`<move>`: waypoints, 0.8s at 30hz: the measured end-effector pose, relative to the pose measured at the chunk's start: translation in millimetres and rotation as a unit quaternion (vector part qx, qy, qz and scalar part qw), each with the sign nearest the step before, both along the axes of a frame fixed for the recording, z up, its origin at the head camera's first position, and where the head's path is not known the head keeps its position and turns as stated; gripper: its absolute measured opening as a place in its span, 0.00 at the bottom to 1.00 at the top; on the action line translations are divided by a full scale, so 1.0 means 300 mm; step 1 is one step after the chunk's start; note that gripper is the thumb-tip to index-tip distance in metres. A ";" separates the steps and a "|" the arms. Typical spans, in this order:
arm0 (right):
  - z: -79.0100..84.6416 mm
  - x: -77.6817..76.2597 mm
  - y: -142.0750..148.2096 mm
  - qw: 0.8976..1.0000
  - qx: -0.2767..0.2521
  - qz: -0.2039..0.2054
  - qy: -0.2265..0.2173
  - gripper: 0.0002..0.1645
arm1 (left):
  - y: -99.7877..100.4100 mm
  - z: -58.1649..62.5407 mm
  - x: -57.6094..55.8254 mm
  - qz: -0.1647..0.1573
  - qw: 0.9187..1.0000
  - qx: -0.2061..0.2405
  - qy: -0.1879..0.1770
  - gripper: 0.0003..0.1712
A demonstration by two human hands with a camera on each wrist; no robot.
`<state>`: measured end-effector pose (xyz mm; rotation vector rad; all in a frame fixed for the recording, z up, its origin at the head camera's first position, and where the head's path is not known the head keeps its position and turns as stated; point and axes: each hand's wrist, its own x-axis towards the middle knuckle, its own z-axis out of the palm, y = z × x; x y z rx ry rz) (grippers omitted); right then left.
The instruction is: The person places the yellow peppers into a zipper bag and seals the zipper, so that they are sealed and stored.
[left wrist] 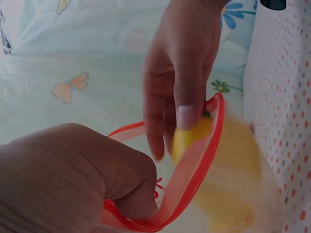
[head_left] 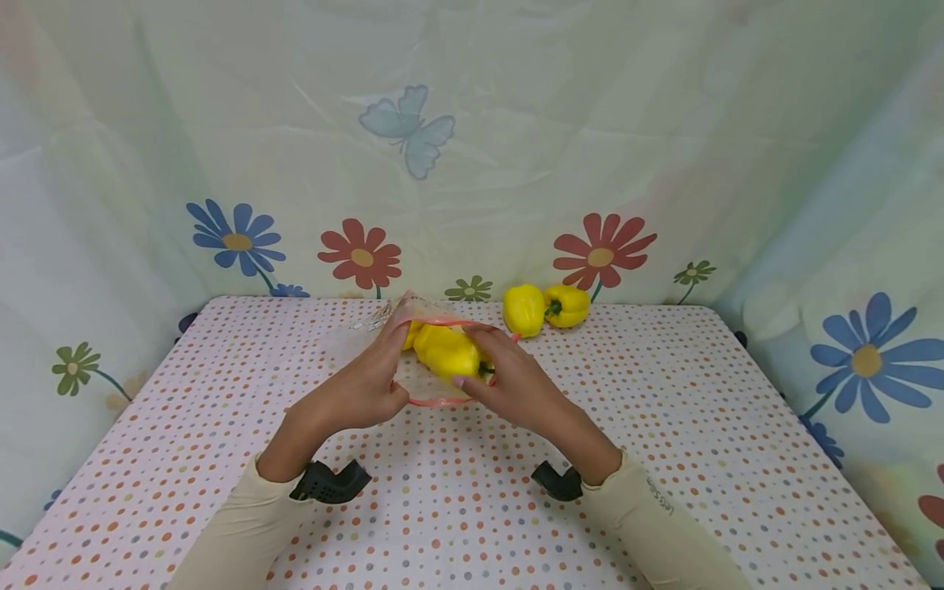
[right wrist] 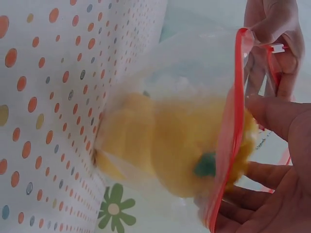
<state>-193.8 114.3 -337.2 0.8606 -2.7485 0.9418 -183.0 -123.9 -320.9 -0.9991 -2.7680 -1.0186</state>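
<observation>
The left hand [head_left: 365, 389] gripped the plastic bag [head_left: 442, 402] at its mouth's nine o'clock; the right hand [head_left: 516, 378], at three, touched the yellow pepper [head_left: 447, 352] inside, its grip unclear. A wide mouth seemed best for snag-free settling.

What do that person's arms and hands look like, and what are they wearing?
The left hand and right hand wear no gloves. The left sleeve and right sleeve are cream-coloured, with small dark lettering on the right one. At each wrist sits an angular black piece. No cables show.
</observation>
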 end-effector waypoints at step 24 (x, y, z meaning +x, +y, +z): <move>0.004 0.001 0.031 0.989 -0.144 0.002 0.034 0.18 | -0.003 -0.004 -0.001 0.006 1.000 0.004 -0.003 0.63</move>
